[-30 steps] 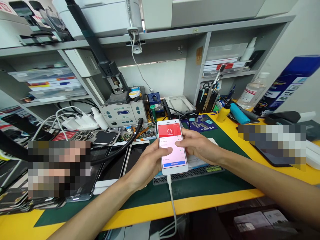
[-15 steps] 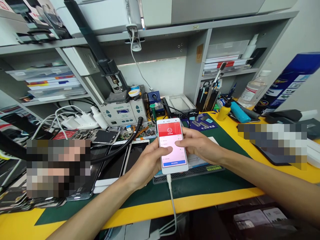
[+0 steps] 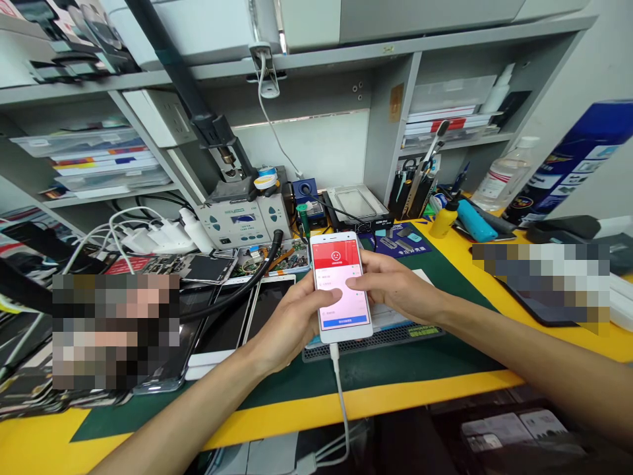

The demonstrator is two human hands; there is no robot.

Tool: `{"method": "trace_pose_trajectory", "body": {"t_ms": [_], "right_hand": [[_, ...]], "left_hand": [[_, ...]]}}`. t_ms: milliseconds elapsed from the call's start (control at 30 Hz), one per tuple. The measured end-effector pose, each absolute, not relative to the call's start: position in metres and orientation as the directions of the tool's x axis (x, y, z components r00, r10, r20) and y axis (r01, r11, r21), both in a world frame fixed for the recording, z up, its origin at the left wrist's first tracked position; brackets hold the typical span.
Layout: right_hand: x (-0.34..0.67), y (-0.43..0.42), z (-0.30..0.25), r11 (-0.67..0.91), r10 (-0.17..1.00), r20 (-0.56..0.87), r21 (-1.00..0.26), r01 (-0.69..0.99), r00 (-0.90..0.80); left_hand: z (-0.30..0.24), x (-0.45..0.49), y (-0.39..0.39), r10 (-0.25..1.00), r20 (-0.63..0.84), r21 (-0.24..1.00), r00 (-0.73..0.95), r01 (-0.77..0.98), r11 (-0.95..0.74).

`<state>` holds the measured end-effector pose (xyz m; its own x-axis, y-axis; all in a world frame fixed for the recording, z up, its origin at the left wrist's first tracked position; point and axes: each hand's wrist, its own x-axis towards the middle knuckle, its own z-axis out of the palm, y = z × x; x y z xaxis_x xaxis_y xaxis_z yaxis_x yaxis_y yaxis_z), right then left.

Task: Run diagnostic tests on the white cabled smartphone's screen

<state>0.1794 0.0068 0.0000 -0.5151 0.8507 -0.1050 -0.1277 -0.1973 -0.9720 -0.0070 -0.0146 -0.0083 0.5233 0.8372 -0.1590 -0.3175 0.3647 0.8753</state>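
Note:
A white smartphone [image 3: 340, 264] with a lit red and pink screen is held above the green mat [image 3: 395, 369] near the middle of the bench. My left hand [image 3: 284, 323] wraps round its left edge, thumb resting on the screen. My right hand [image 3: 395, 287] grips the right edge, and its thumb also lies on the screen. A white cable [image 3: 341, 402] is plugged into the phone's bottom and hangs over the front edge of the bench.
Several phones and screens [image 3: 232, 323] lie left of my hands, crossed by a black hose [image 3: 247, 284]. A rework station [image 3: 242, 221], a tool holder [image 3: 413, 191], a yellow bottle [image 3: 442, 221] and a clear bottle [image 3: 502, 175] stand behind. Shelves rise at the back.
None of note: both hands stay on the phone. The view has shifted slightly downward.

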Motion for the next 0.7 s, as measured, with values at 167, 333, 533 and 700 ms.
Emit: {"method": "trace_pose_trajectory", "body": {"t_ms": [167, 333, 533, 700], "right_hand": [[0.1795, 0.0061, 0.0009, -0.19, 0.845, -0.102, -0.975, -0.115, -0.525], [0.179, 0.008, -0.0012, -0.193, 0.846, -0.1, -0.973, -0.127, -0.523], [0.1801, 0.0082, -0.0035, -0.188, 0.844, -0.095, -0.974, -0.126, -0.528], [0.1802, 0.0077, -0.0022, -0.191, 0.843, -0.096, -0.973, -0.127, -0.529]], "left_hand": [[-0.0094, -0.0073, -0.0144, 0.84, -0.15, 0.874, 0.521, -0.328, 0.359], [-0.0093, -0.0075, -0.0143, 0.839, -0.143, 0.874, 0.526, -0.33, 0.356], [-0.0091, -0.008, -0.0142, 0.838, -0.136, 0.877, 0.528, -0.33, 0.35], [-0.0082, -0.0071, -0.0148, 0.839, -0.141, 0.878, 0.525, -0.325, 0.351]]}}
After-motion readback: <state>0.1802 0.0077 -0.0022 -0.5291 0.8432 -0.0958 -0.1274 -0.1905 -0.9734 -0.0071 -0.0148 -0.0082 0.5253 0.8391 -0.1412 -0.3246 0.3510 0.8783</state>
